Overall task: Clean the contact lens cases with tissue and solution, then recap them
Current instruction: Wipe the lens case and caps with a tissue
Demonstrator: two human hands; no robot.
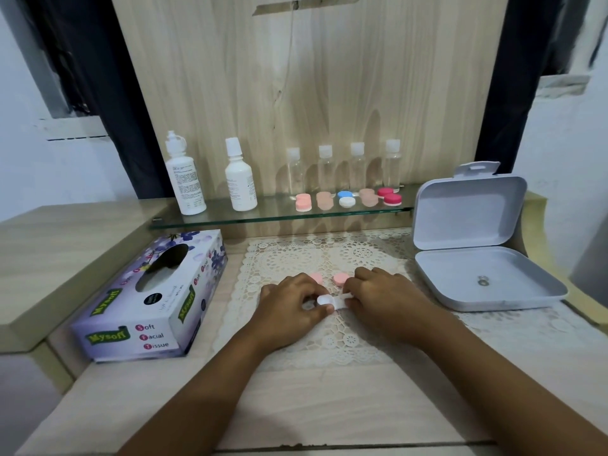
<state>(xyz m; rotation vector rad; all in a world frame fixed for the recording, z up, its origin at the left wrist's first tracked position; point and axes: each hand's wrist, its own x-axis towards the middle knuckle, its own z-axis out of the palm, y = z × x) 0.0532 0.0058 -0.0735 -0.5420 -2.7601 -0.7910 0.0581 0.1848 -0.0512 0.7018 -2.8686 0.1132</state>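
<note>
**Both hands on white case, centre frame**

I see the case point(329, 301) just below frame centre, low over the lace mat point(362, 255). It's white, both wells uncapped, lying left-right between the hands. I can't tell whether it touches the mat.

- Left hand point(289, 306): fingers curled, thumb and fingertips pinching the left well.
- Right hand point(385, 297): fingers curled over the right end, holding it. The fingertips are hidden, so I can't tell the exact grip.
- Pink cap point(316, 278) and second cap point(341, 279) sit on the mat just above the hands, side by side and slightly apart.
- Tissue box point(158, 301) is left of the mat, angled. Its slot faces up and no tissue is pulled out.
- White box point(477, 278) is at right with its lid point(467, 212) standing open. There's a small metal bit inside, too small to identify.
- Glass shelf point(263, 213) runs above the mat. Two white solution bottles point(184, 179) stand on its left end and four clear bottles point(358, 169) stand in a row to their right.
- Five capped shelf cases point(346, 198) sit in front of the clear bottles. Left to right they are pink, peach, blue/white, peach and magenta.

The mat, tissue box and white box sit on a light wood top point(296, 399).
</note>
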